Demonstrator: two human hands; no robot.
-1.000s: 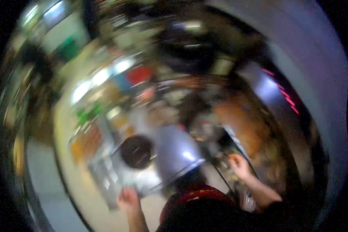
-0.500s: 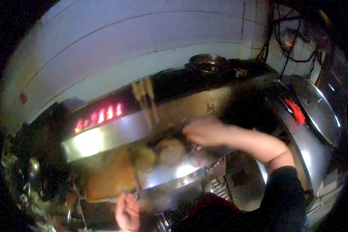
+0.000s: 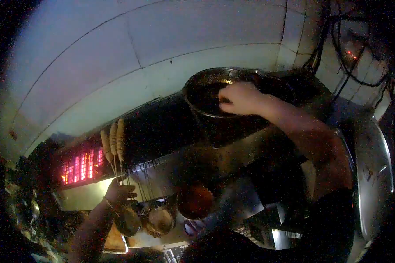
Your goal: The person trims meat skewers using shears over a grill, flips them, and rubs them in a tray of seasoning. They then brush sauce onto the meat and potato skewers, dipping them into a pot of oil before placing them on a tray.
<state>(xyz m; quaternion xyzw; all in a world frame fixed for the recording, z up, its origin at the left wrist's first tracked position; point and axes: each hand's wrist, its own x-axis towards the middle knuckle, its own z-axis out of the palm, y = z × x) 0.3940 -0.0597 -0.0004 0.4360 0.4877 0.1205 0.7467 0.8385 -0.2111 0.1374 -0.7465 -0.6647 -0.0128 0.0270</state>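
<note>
Three skewers (image 3: 114, 140) with long, pale coated food on their upper ends lean across the edge of the grill. My left hand (image 3: 120, 192) is closed around their thin lower sticks. My right hand (image 3: 240, 97) reaches over the near rim of a dark round pan (image 3: 191, 98) at the back. Its fingers are curled inward, and anything between them is hidden. The pan's contents are too dark to make out.
Pink-red coals or heating bars glow in the grill (image 3: 81, 166) at left. Below my left hand are bowls (image 3: 160, 219), a reddish-brown bowl (image 3: 195, 201) and an orange-brown board (image 3: 115, 239). A large metal lid (image 3: 373, 162) stands at right; cables (image 3: 338, 48) hang on the wall.
My left hand has moved up from the orange-brown board to the skewer sticks. My right hand has gone from above the bowls up to the dark pan. The camera view has shifted.
</note>
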